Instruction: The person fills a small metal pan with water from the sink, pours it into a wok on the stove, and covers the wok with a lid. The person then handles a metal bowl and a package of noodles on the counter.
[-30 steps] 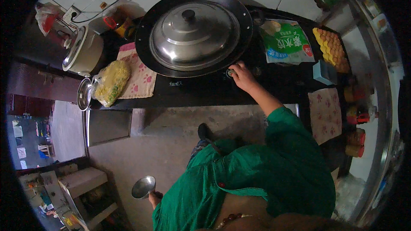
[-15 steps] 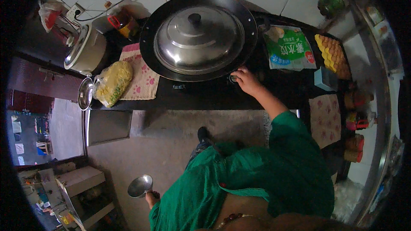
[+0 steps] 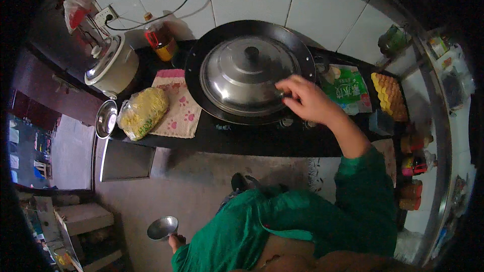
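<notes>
My right hand (image 3: 308, 100) is raised over the right front edge of a domed steel lid (image 3: 232, 78), thumb and fingers apart with nothing between them. Whether a fingertip touches the lid, I cannot tell. The lid, topped by a black knob, sits inside a large black wok (image 3: 193, 73) on the stove. Two stove knobs (image 3: 285, 124) show below the wok's front rim. Low at the left, over the floor, my left hand (image 3: 176, 242) grips a shiny metal bowl (image 3: 162, 227) by its side; its inside looks bare.
Left of the wok lie a paw-print cloth (image 3: 180, 116), a bag of yellow-green food (image 3: 143, 113), a steel bowl (image 3: 106, 119), a white lidded cooker (image 3: 118, 68) and an oil bottle (image 3: 160, 43). To the right are a green food packet (image 3: 348, 88) and an egg tray (image 3: 387, 95).
My right hand has left the stove knob and risen to the lid's right front edge. My left hand still holds the bowl low. The view has shifted, so the counter appears lower.
</notes>
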### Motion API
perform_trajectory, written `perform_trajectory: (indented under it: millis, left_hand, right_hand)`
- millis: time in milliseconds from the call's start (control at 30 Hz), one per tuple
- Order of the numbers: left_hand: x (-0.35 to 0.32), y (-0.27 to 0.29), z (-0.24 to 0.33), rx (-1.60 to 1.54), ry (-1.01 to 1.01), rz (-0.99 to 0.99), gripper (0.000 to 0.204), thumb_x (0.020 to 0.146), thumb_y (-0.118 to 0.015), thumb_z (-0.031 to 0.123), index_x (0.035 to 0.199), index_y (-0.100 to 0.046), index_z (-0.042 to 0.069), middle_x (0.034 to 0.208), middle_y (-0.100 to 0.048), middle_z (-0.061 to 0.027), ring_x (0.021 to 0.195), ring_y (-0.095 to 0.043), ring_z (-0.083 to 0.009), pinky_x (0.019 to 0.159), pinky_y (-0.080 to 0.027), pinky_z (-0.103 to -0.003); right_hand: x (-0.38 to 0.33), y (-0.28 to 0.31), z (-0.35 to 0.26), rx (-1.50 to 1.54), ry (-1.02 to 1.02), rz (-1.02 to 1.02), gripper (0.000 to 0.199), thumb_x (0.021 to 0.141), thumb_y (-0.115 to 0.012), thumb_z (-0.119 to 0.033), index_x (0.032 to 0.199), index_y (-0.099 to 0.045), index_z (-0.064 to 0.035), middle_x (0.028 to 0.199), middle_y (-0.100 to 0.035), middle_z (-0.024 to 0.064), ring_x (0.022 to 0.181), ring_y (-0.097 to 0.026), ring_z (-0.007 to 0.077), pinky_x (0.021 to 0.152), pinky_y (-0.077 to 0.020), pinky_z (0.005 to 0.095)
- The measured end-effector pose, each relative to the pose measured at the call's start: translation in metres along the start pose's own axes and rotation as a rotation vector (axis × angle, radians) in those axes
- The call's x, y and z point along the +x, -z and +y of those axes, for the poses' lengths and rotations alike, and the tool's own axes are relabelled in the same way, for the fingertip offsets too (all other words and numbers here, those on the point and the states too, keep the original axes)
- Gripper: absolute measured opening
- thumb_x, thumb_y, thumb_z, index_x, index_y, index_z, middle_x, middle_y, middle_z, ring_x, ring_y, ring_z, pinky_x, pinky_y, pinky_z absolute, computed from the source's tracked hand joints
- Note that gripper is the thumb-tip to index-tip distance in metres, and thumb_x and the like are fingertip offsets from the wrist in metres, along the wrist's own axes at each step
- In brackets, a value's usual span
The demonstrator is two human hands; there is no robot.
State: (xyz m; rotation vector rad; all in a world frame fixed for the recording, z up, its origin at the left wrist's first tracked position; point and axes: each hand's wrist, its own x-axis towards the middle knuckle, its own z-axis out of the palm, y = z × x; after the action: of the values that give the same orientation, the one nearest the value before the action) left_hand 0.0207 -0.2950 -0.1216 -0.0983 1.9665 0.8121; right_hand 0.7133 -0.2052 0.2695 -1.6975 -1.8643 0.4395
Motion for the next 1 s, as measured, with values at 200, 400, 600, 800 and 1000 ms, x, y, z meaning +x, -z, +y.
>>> perform_trajectory:
  millis: [200,400,600,800,1000]
  left_hand:
    - [-0.029,-0.023,0.03,-0.015,-0.024,-0.032,0.02,0.079,-0.054,0.014,0.066,-0.039,0.012,0.048,-0.033,-0.0003,0.039,-0.032,-0.0145,0.037,-0.026,-0.029]
    - [-0.048,-0.029,0.054,-0.028,-0.034,-0.04,0.019,0.078,-0.053,0.012,0.066,-0.039,0.012,0.048,-0.034,-0.0005,0.039,-0.033,-0.0141,0.036,-0.026,-0.029]
    - [-0.032,-0.025,0.054,-0.055,-0.034,-0.009,0.019,0.078,-0.053,0.012,0.066,-0.039,0.012,0.048,-0.033,-0.0001,0.039,-0.033,-0.0136,0.037,-0.025,-0.028]
    - [-0.015,-0.024,0.06,-0.094,-0.056,-0.004,0.019,0.079,-0.052,0.013,0.065,-0.039,0.012,0.048,-0.033,0.0003,0.039,-0.033,-0.0131,0.037,-0.025,-0.028]
    - [-0.027,-0.037,0.073,-0.178,-0.13,-0.026,0.02,0.079,-0.052,0.014,0.064,-0.039,0.012,0.049,-0.032,0.0008,0.04,-0.033,-0.0126,0.037,-0.024,-0.028]
  right_hand:
    - [0.124,-0.025,0.038,-0.26,-0.023,0.132,0.053,0.074,-0.064,-0.017,0.124,-0.048,-0.0066,0.113,-0.048,0.0176,0.096,-0.054,0.0327,0.083,-0.0459,0.0397]
    - [0.158,-0.042,0.073,-0.35,-0.203,0.03,0.043,0.072,-0.064,-0.019,0.114,-0.056,-0.0132,0.112,-0.049,0.0202,0.103,-0.052,0.0394,0.086,-0.0452,0.044]
    - [0.168,-0.054,0.085,-0.367,-0.214,0.117,0.035,0.07,-0.065,-0.017,0.105,-0.059,-0.0137,0.103,-0.052,0.0179,0.094,-0.055,0.0353,0.081,-0.0472,0.0403]
    - [0.17,-0.056,0.082,-0.353,-0.219,0.15,0.033,0.07,-0.066,-0.018,0.102,-0.059,-0.0144,0.099,-0.052,0.0172,0.093,-0.055,0.0362,0.08,-0.0473,0.0408]
    - [0.169,-0.05,0.077,-0.344,-0.22,0.208,0.035,0.073,-0.063,-0.018,0.106,-0.058,-0.012,0.111,-0.048,0.0207,0.1,-0.053,0.0404,0.085,-0.0456,0.0459]
